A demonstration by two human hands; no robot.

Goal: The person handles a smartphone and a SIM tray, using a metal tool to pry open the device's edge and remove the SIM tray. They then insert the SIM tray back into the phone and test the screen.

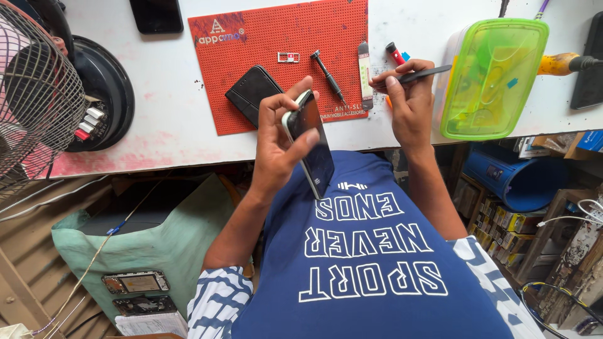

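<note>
A slim dark-screened smartphone with a pale edge [311, 143] is tilted on its side above the person's lap, clasped in the left hand [281, 147], whose fingers wrap its upper end and whose thumb presses across the glass. Just to the right, the right hand [409, 100] is closed around a thin black pen-like tool [419, 75], pinched between thumb and forefinger over the edge of the white counter [163, 119]. Beyond the left hand lies an orange perforated work mat [276, 37] carrying a black folding phone case [251, 93], a small metal card tray [288, 57] and a black screwdriver [328, 75]. Right of the right hand sits a translucent green lidded plastic box [490, 78]. Far left stands a wire-grille fan [34, 94].
</note>
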